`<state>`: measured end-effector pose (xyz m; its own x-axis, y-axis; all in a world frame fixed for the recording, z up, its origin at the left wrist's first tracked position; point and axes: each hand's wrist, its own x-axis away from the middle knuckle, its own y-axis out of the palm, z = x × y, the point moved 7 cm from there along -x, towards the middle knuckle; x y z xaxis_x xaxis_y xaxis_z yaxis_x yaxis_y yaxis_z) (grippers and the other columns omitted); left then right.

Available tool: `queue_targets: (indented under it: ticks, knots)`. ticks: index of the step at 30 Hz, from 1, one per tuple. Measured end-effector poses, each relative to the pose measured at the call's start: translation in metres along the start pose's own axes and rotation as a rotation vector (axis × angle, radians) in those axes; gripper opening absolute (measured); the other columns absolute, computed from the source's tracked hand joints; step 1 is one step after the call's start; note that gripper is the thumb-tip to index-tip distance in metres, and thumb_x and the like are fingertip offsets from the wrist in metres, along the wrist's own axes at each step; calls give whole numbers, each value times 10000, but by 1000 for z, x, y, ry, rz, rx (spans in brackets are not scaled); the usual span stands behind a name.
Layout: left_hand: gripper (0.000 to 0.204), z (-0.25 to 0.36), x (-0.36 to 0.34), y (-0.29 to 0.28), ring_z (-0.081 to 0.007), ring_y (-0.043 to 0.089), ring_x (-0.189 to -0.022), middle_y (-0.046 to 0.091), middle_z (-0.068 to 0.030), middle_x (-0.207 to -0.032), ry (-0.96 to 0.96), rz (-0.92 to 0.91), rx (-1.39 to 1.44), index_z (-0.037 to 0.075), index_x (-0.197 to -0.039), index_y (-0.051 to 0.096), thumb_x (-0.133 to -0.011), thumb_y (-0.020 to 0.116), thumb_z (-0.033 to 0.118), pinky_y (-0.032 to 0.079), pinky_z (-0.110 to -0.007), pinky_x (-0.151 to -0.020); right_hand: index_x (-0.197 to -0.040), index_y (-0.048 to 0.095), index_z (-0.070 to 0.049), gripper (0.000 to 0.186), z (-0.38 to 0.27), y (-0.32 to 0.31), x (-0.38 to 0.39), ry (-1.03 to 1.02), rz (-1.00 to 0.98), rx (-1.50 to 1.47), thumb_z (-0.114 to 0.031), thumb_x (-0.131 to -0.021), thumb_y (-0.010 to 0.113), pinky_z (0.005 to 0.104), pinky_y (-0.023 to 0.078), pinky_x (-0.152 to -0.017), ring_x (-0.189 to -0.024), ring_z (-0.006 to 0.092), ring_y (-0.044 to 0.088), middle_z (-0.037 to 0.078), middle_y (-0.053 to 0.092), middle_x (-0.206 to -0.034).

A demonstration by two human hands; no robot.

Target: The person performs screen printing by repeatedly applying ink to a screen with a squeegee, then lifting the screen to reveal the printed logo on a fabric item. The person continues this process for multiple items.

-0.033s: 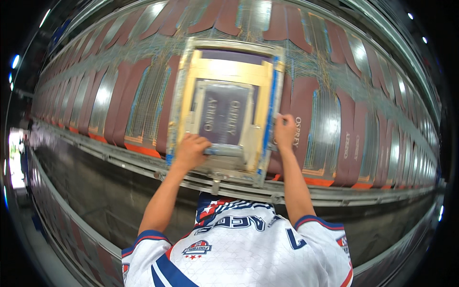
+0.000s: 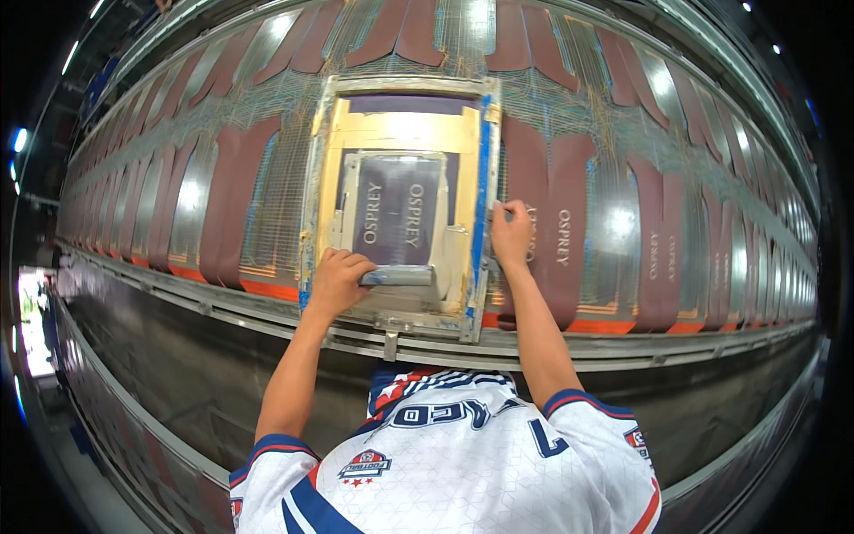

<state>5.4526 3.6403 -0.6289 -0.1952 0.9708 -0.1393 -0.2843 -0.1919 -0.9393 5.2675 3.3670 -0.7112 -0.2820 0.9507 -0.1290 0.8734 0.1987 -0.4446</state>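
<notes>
A screen-printing frame (image 2: 314, 214) with yellow and blue tape on its edges lies over the row of dark maroon pieces. Light lettering shows on the dark window (image 2: 392, 209) in its middle. Across the near end of the window rests a grey squeegee (image 2: 400, 277). My left hand (image 2: 338, 279) is closed at the squeegee's left end, its fingertips over it. At the frame's right side my right hand (image 2: 512, 233) has its fingers curled together against the edge; what sits inside the fingers is hidden.
Beside the frame lie printed maroon pieces (image 2: 563, 209), and more stretch along the long table both ways. A metal rail (image 2: 623, 349) runs along the near table edge, with a clamp (image 2: 391, 345) at the frame's near end. Orange strips (image 2: 598, 326) show under the pieces.
The frame has shifted left along the table with both hands, uncovering another printed maroon piece at its right. The blur on the frame's lettering is gone.
</notes>
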Motion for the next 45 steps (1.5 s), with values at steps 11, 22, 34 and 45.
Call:
queue_targets:
  ticks: [11,22,34,45]
  knots:
    - [303,-30,7,-3,-211,653,-849,721,16,-914,6,20,34,141,-911,743,-637,871,164,444,-378,-818,-886,640,-63,252,0,29,0,83,-1,153,-305,-927,694,487,498,-697,-717,435,665,210,684,-756]
    - [258,-43,28,7,-232,658,-758,726,-5,-792,21,-271,180,158,-856,770,-640,900,217,394,-385,-758,-1088,704,-50,237,4,-10,24,216,53,32,-250,-964,680,339,532,-771,-822,193,690,116,716,-867]
    - [435,-137,-188,-4,-331,706,-759,723,-136,-771,84,-167,44,66,-980,799,-628,905,298,555,-411,-751,-1014,714,-9,193,-94,-144,194,446,-267,-170,-124,-866,762,251,492,-714,-782,71,590,-22,656,-851]
    - [211,-72,-19,6,-278,631,-794,667,-57,-853,311,133,10,134,-911,724,-708,772,164,438,-442,-754,-970,707,12,214,-378,-118,271,-729,-1170,-1001,-194,-938,758,368,497,-645,-740,270,650,118,691,-887]
